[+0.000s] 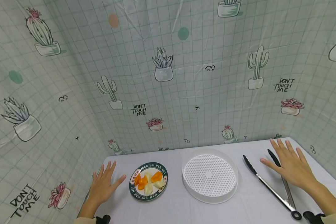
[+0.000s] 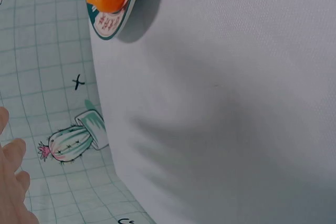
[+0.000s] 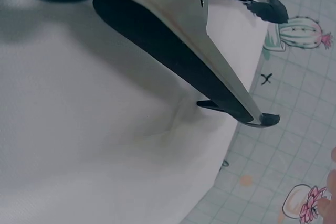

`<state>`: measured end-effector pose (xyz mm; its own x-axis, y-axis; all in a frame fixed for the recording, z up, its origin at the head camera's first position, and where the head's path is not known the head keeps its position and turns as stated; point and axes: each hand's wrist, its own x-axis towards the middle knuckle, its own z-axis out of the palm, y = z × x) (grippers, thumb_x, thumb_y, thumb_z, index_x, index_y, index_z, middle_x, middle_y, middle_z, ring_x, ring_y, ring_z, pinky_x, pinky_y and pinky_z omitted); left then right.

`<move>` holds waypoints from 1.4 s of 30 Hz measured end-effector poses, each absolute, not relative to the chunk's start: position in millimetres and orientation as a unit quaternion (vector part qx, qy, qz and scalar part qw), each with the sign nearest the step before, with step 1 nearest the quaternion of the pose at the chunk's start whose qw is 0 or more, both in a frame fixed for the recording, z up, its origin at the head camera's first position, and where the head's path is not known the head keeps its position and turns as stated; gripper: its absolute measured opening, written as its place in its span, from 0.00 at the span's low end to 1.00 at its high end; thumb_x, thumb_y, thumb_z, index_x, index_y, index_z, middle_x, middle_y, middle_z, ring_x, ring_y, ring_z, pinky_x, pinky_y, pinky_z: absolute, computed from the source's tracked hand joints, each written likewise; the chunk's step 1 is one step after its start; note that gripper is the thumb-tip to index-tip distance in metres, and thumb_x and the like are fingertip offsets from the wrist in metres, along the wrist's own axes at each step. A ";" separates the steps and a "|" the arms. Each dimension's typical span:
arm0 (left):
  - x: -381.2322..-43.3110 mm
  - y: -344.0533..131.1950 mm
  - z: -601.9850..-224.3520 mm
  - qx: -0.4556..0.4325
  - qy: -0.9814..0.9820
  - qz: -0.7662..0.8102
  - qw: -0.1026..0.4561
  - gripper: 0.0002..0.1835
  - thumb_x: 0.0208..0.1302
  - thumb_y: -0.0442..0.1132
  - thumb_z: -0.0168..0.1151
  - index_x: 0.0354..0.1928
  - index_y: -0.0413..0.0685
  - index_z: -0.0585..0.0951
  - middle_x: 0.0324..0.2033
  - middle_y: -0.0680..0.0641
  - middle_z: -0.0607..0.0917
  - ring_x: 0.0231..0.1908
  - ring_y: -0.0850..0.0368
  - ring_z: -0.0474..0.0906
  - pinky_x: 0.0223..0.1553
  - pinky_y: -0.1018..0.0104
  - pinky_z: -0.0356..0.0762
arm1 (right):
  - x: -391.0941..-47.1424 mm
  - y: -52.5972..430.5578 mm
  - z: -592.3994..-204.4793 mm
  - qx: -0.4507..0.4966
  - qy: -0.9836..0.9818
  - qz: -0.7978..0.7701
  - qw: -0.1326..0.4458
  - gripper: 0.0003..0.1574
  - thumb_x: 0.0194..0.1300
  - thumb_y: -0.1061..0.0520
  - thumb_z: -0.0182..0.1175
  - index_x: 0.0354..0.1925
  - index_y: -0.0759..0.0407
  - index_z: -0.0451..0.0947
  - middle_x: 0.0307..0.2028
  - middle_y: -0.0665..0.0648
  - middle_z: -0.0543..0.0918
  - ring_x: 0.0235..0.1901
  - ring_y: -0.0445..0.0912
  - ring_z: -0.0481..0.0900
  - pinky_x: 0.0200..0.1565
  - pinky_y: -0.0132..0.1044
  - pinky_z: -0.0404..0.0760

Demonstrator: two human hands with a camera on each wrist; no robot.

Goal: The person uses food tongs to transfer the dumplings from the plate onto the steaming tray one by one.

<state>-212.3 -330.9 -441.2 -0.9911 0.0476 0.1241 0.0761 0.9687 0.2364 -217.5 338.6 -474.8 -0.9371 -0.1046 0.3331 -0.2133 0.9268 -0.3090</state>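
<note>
My left hand (image 1: 102, 186) is held with spread, straight fingers at the table's left edge, beside a small green-rimmed plate (image 1: 133, 188). On that plate sit several small pieces, some orange (image 1: 156, 176) and some pale yellow (image 1: 148, 189). Long metal tongs (image 1: 274, 193) with black tips lie spread apart on the right. Over one arm of the tongs is my right hand (image 1: 294, 166), fingers straight and nothing held. Between plate and tongs stands a round white tray (image 1: 210, 200) with a perforated insert. Both wrist views catch only fingertips at their outer edges.
A white cloth (image 1: 173, 214) covers the table. Cactus-printed sheeting (image 1: 184, 93) rises behind it and on both sides. Dark straps (image 1: 103, 219) show at the wrists.
</note>
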 end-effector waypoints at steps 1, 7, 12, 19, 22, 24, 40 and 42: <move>-212.7 -331.1 -441.8 -0.032 -0.990 -0.121 0.060 0.48 0.68 0.67 0.52 0.77 0.41 0.55 0.75 0.32 0.51 0.72 0.27 0.40 0.66 0.25 0.30 | -217.3 338.2 -474.8 0.081 -0.969 0.174 0.156 0.60 0.70 0.34 0.55 0.80 0.54 0.32 0.76 0.72 0.38 0.74 0.59 0.20 0.68 0.55 0.13; -215.1 -332.5 -445.5 -0.038 -0.991 -0.117 0.062 0.48 0.68 0.68 0.51 0.77 0.40 0.56 0.75 0.32 0.53 0.72 0.27 0.42 0.66 0.23 0.31 | -216.3 336.8 -473.4 0.083 -0.969 0.180 0.148 0.60 0.70 0.34 0.55 0.80 0.54 0.31 0.76 0.71 0.35 0.73 0.59 0.19 0.67 0.55 0.12; -216.4 -335.0 -446.9 -0.044 -0.989 -0.127 0.059 0.48 0.68 0.68 0.50 0.78 0.41 0.54 0.75 0.32 0.52 0.72 0.27 0.41 0.66 0.24 0.31 | -217.3 337.5 -471.9 0.087 -0.967 0.191 0.146 0.60 0.70 0.35 0.55 0.80 0.54 0.30 0.76 0.72 0.34 0.73 0.60 0.20 0.67 0.56 0.13; -215.2 -336.3 -449.6 -0.049 -0.987 -0.143 0.056 0.48 0.69 0.66 0.51 0.77 0.39 0.54 0.75 0.31 0.52 0.72 0.26 0.42 0.66 0.23 0.35 | -216.5 342.1 -471.4 0.081 -0.959 0.236 0.135 0.62 0.70 0.38 0.57 0.79 0.59 0.29 0.71 0.84 0.32 0.71 0.71 0.23 0.68 0.63 0.20; -216.0 -335.8 -450.9 -0.045 -0.984 -0.167 0.048 0.47 0.70 0.65 0.50 0.77 0.38 0.53 0.75 0.31 0.50 0.72 0.25 0.42 0.65 0.23 0.37 | -215.9 344.1 -469.4 0.072 -0.957 0.252 0.126 0.63 0.70 0.38 0.57 0.78 0.63 0.27 0.70 0.85 0.32 0.69 0.75 0.25 0.66 0.70 0.25; -216.4 -335.0 -451.4 -0.035 -0.982 -0.184 0.036 0.47 0.71 0.65 0.49 0.78 0.39 0.52 0.75 0.31 0.49 0.72 0.26 0.41 0.65 0.23 0.38 | -215.6 345.1 -468.2 0.063 -0.956 0.260 0.119 0.65 0.70 0.38 0.58 0.77 0.66 0.26 0.69 0.87 0.34 0.68 0.78 0.29 0.64 0.74 0.29; -221.3 -326.3 -469.3 -0.005 -0.926 -0.377 -0.027 0.43 0.74 0.53 0.51 0.78 0.38 0.45 0.76 0.30 0.44 0.73 0.30 0.40 0.68 0.29 0.40 | -207.3 343.0 -483.6 -0.015 -0.947 0.319 0.038 0.70 0.69 0.34 0.55 0.70 0.83 0.26 0.50 0.95 0.54 0.41 0.75 0.65 0.34 0.69 0.72; -221.6 -325.5 -471.6 -0.007 -0.919 -0.394 -0.031 0.43 0.74 0.52 0.52 0.79 0.38 0.44 0.76 0.29 0.44 0.72 0.29 0.44 0.68 0.30 0.44 | -206.0 339.9 -487.0 -0.022 -0.947 0.320 0.030 0.71 0.69 0.33 0.54 0.70 0.84 0.25 0.49 0.94 0.54 0.39 0.74 0.66 0.32 0.65 0.74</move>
<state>-221.6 -325.5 -471.6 -0.9980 0.0366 -0.0517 -0.0122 0.6897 0.7239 -206.0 339.9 -487.0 -0.9972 0.0606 0.0429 0.0222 0.7944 -0.6070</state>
